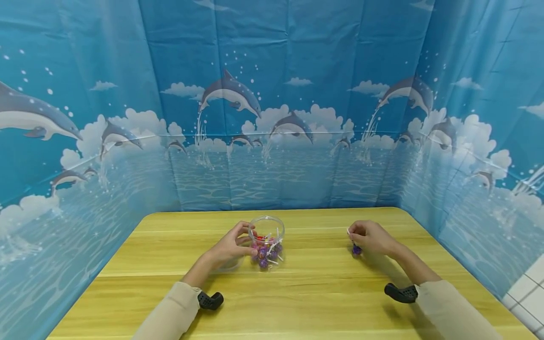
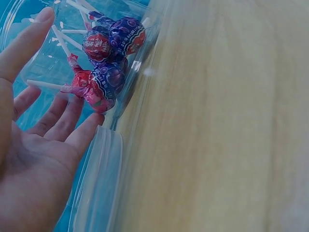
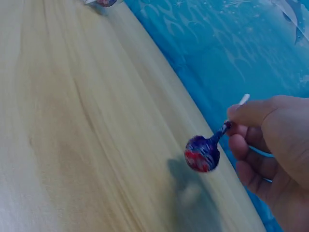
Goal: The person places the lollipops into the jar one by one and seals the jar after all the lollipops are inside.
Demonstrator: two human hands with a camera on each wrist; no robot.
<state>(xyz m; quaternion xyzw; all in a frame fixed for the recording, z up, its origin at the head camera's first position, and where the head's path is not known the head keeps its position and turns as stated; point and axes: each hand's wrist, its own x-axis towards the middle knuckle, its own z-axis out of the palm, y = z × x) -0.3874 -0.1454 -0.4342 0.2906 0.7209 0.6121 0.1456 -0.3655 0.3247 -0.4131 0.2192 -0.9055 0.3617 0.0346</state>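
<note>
A clear plastic jar (image 1: 267,225) stands upright left of the table's middle, with several wrapped lollipops (image 1: 264,252) inside, their white sticks pointing various ways. My left hand (image 1: 235,243) holds the jar's left side, fingers and thumb spread around its wall. In the left wrist view, purple and red wrappers (image 2: 110,77) show through the plastic beside the fingertips. Off to the right, my right hand (image 1: 371,236) pinches the white stick of a purple lollipop (image 3: 203,153) between thumb and fingers. Its round head hangs downward over the table, and a shadow lies below it.
A clear round lid (image 1: 229,267) lies on the table beside the jar, partly covered by my left forearm. The yellow wooden table (image 1: 297,302) reaches back to a blue dolphin-print curtain (image 1: 272,179), which also runs along both sides.
</note>
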